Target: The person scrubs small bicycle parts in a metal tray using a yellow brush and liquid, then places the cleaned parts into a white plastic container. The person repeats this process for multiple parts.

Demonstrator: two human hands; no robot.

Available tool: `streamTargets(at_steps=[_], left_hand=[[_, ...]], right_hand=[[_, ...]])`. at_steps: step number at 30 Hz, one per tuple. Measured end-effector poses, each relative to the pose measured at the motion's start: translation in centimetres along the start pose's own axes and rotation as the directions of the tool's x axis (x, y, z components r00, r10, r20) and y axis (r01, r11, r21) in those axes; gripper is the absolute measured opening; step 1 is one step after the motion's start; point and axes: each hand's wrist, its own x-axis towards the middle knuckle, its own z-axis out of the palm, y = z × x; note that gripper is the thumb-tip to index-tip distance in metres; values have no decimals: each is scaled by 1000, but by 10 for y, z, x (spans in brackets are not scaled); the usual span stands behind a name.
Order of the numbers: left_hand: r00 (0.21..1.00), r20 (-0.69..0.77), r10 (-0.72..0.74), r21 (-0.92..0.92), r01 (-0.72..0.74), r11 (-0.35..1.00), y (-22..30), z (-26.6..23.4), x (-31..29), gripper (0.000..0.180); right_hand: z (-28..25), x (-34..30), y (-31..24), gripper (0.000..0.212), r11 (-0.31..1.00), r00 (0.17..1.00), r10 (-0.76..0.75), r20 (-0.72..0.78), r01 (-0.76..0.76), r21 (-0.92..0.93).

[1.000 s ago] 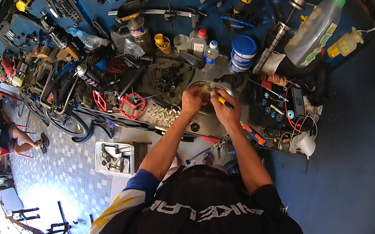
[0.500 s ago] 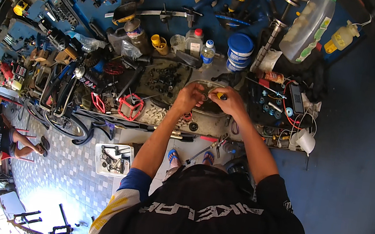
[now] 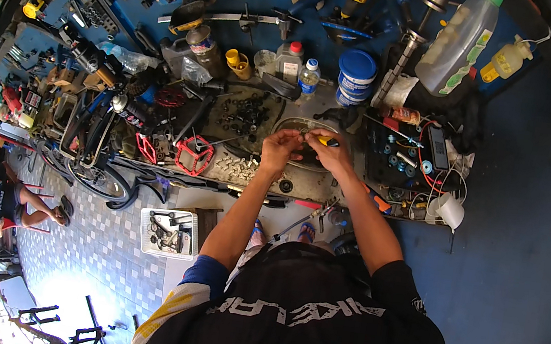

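Head view: held R hand (image 3: 332, 156) over oval metal tray (image 3: 310, 161) mid-bench, fingers pinching short yellow-and-black tool handle (image 3: 324, 139), black end toward R. Had that handle above tray, between thumb side and fingertips. Held L hand (image 3: 280, 150) just beside, over tray's L side, fingers bent, tips close to R fingertips; couldn't tell if pinching anything, too small to see. Saw on grey workbench (image 3: 312, 183), L of hands: red open-frame bike pedal (image 3: 194, 155), scatter of small pale metal pcs (image 3: 236, 169), and, farther back, small black parts (image 3: 248, 115). Spotted small black ring (image 3: 285, 185) nr front edge. Noted behind hands: grey bottle w/ red cap (image 3: 289, 63), clear bottle w/ blue cap (image 3: 309, 78), round blue-lidded tub (image 3: 355, 78). Found to R: blue & silver hardware (image 3: 400, 160), orange-and-blue handle (image 3: 378, 200), white cup (image 3: 451, 212) at corner. Made out white plastic basket (image 3: 165, 254) w/ metal parts on floor, lower L.
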Motion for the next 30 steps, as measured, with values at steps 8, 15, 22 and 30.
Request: streamTargets(at_steps=[8, 15, 22, 30], left_hand=[[997, -79, 16, -64, -21, 998, -10, 0, 5, 21], [995, -100, 23, 24, -21, 999, -6, -9, 11, 23], [991, -92, 98, 272, -69, 960, -5, -6, 15, 19], [978, -124, 167, 393, -106, 914, 0, -11, 15, 19]], right_hand=[[-13, -9, 11, 31, 933, 994, -98, 53, 111, -342], [-36, -33, 3, 35, 701, 999, -13, -32, -14, -713], [-7, -23, -19, 33, 994, 991, -109, -83, 110, 3], [-2, -32, -26, 21, 953, 947, -300, -111, 291, -89]])
